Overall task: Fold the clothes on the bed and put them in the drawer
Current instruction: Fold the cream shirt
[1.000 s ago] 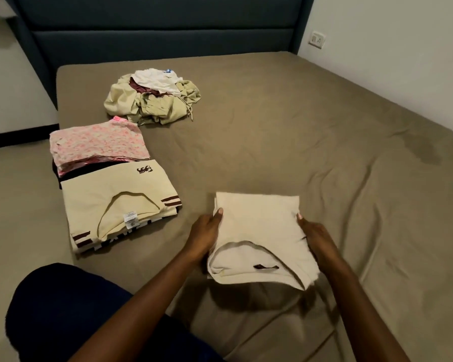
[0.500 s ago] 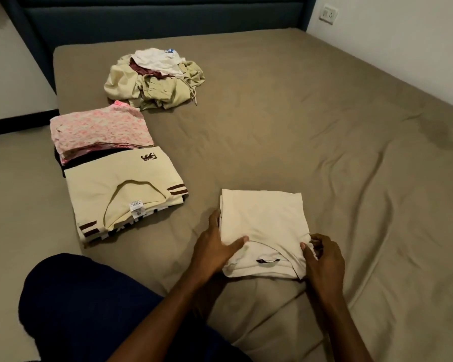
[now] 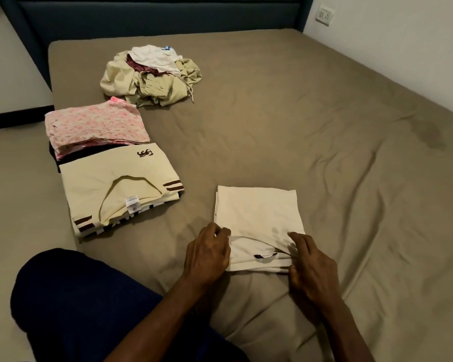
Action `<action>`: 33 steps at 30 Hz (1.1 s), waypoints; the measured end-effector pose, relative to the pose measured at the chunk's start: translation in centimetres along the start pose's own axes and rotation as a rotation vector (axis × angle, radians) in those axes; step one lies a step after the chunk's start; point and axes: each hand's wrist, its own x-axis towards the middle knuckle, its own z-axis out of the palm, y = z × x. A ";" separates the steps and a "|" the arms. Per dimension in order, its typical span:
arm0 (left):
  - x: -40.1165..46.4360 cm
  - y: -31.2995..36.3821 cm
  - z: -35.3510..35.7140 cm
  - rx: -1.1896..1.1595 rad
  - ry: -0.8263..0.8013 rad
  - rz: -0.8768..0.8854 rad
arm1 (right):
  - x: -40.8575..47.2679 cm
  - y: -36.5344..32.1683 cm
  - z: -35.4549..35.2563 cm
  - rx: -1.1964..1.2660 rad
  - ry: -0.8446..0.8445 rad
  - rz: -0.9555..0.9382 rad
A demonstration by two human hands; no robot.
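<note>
In the head view, a folded cream shirt (image 3: 258, 218) lay flat on the bed (image 3: 324, 126), just ahead of the person. The left hand (image 3: 207, 254) sat at its near left corner, fingers curled onto the edge in a narrow grip on the cloth. The right hand (image 3: 311, 267) met the near right corner, fingertips (image 3: 293, 253) pinching the collar edge. Holding both near corners that way probably served to square the fold, or to ready the shirt for lifting without it falling open.

To the left, near the bed's edge, lay two folded piles: a tan shirt (image 3: 115, 184) with dark stripes, collar and label up, and beyond it a pink garment (image 3: 94, 125) on darker folded cloth. They touched each other and lay well apart from the cream shirt, likely kept there to be carried off together. Farther up the bed sat a heap (image 3: 152, 74) of unfolded clothes, so much folding remained.

A knee (image 3: 76, 296) in dark blue lay between the person and the tan shirt. No drawer was in view. The headboard (image 3: 168, 14) and a wall socket (image 3: 324, 13) stood at the far end, and nothing blocked the way to the piles.
</note>
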 end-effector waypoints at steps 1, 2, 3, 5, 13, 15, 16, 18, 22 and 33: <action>-0.1 0.0 0.1 -0.016 0.013 0.025 | 0.2 -0.3 0.1 -0.026 0.001 0.000; 0.0 0.1 0.1 -0.030 0.025 0.041 | 0.5 -0.7 0.3 -0.046 0.002 -0.001; 0.1 0.4 0.1 -0.046 0.028 0.043 | 0.7 -0.9 0.5 -0.066 0.006 -0.004; 0.4 0.8 -0.1 -0.061 0.040 0.041 | 1.2 -1.5 0.6 -0.108 0.034 -0.007; 0.4 1.2 -0.9 -0.138 0.102 0.078 | 2.4 -1.8 0.1 -0.115 0.057 0.071; 0.3 1.1 -0.9 -0.135 0.061 0.053 | 2.1 -1.5 0.3 -0.081 -0.002 0.065; 0.3 1.0 -0.9 -0.126 0.016 0.029 | 1.9 -1.3 0.5 -0.073 -0.008 0.060; 0.2 0.9 -0.9 -0.105 -0.100 -0.037 | 1.7 -1.1 0.5 -0.081 0.025 0.058; 0.0 0.4 -0.6 -0.041 -0.191 -0.098 | 1.2 -0.1 0.2 -0.103 0.073 0.039; -0.1 -0.4 -0.5 -0.122 -0.157 0.064 | 0.1 3.1 0.5 -0.082 0.013 -0.143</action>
